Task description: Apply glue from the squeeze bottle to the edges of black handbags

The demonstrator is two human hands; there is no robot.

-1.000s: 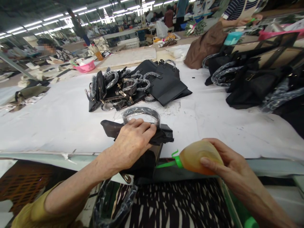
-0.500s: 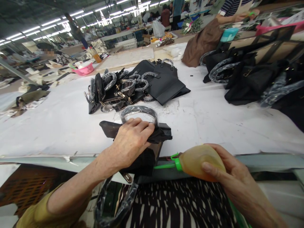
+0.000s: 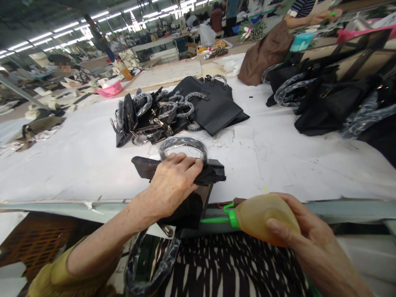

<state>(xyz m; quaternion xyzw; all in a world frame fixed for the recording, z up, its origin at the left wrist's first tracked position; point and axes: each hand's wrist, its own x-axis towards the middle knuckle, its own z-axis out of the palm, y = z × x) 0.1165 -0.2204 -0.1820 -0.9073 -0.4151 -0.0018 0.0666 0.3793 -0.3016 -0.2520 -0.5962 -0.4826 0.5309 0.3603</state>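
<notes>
A black handbag with plastic-wrapped handles hangs over the near table edge. One handle stands up above the tabletop; the other hangs below the edge. My left hand is closed on the bag's upper part, its fingertips hidden behind the black material. In my right hand lies a soft squeeze bottle of amber liquid, held sideways with fingers and thumb around it. The bottle's long green nozzle points left, and its tip is at the bag's right side edge; whether it touches I cannot tell.
Ahead on the white-covered table lies a pile of black bag parts with wrapped handles. More black bags crowd the right side, beside a brown cloth. A pink basin stands far left. A co-worker's arm shows at upper right.
The squeeze bottle and my right hand have shifted slightly right and down, while the nozzle tip stays by the bag's edge. My left hand keeps its hold on the bag.
</notes>
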